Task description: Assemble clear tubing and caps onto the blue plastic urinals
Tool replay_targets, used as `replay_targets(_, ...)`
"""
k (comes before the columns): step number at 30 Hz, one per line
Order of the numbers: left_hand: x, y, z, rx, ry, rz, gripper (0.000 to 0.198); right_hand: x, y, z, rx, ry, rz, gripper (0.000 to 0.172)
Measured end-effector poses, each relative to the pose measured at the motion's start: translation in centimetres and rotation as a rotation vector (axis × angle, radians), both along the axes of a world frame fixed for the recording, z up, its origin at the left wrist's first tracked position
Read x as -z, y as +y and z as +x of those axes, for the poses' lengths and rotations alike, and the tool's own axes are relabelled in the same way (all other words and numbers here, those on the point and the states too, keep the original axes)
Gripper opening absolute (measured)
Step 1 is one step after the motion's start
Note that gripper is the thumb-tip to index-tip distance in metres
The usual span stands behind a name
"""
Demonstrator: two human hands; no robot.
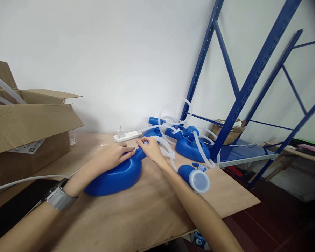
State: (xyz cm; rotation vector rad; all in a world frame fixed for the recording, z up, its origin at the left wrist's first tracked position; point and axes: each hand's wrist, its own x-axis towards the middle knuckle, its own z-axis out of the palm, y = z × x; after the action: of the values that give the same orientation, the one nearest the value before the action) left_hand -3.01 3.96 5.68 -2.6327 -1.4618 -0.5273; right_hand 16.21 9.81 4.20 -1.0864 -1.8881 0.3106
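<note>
One head view, clock directions read from the middle of the nearest blue bottle (115, 180), twelve being the top.

Item, blue bottle: lying on the wooden table (157, 217), below and between the hands, its neck (140, 154) pointing to two o'clock. Presumably kept on the table so that its weight is borne and the neck faces the right hand.

Item, left hand (118, 153): laid over the bottle's upper side, apparently to steady it. Forearm comes in from eight o'clock, wristband (61, 198) at the wrist; palm down, fingers bent towards the neck. How firmly they grip cannot be told.

Item, right hand (152, 148): forearm rises from between four and five o'clock, wrist bent inward. Thumb and forefinger are drawn narrow at the neck's end, seemingly for fine control; what lies between them is largely hidden.

Items about: white power strip (130, 135), one o'clock; second blue bottle (191, 148), between two and three; translucent tubing (168, 152), in loops nearby; blue cylinder (185, 171) with clear end, three o'clock; cardboard box (28, 122), ten o'clock.
</note>
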Motion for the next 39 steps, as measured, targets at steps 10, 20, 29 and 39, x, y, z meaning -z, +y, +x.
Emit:
replay_targets(10, 0.2, -0.5, 0.3, -0.012, 0.153, 0.093, 0.047, 0.5, 0.3, 0.1, 0.006, 0.025, 0.030, 0.014)
replay_targets(20, 0.6, -0.9, 0.7, -0.104, 0.101, 0.136, 0.050, 0.2, -0.7, 0.3, 0.023, -0.030, 0.062, 0.005)
replay_targets(29, 0.3, -0.7, -0.1, 0.118, -0.031, 0.121, 0.042, 0.0, -0.9, 0.4, -0.017, -0.010, 0.035, 0.004)
replay_targets(39, 0.0, -0.5, -0.4, 0.186, -0.030, 0.036, 0.041, -0.1, -1.0, 0.6, -0.061, -0.001, -0.010, 0.010)
